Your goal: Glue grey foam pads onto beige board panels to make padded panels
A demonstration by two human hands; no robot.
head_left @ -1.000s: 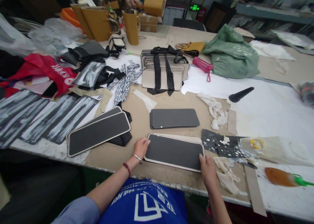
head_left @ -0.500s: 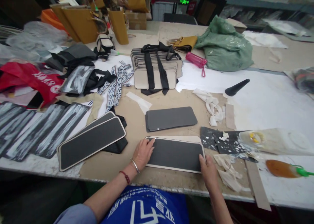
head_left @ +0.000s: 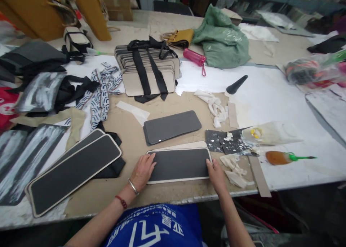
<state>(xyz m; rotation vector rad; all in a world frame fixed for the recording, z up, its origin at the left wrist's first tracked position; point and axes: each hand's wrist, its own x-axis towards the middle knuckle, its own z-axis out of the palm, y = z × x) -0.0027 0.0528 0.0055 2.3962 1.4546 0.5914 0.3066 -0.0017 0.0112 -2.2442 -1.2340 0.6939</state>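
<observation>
A dark panel with a pale border (head_left: 180, 164) lies near the table's front edge, over another pale piece that shows behind it. My left hand (head_left: 142, 172) rests on its left end, fingers laid across the corner. At the right end, my right hand (head_left: 215, 174) grips the edge, thumb on top. Just behind lies a small stack of plain grey panels (head_left: 173, 127). Further left, two more bordered dark panels (head_left: 75, 173) overlap on black fabric.
Pale panels tied with black straps (head_left: 148, 79) stand behind. On the right are a glue-spotted dark scrap (head_left: 231, 140), an orange-brown bottle (head_left: 277, 157) and a black tapered tool (head_left: 237, 84). Patterned fabric strips (head_left: 100, 95) and painted dark pieces (head_left: 35, 160) lie left.
The whole view has shifted right, so the table's things appear further left. Both hands remain at the ends of the bordered panel, which has turned slightly in the view.
</observation>
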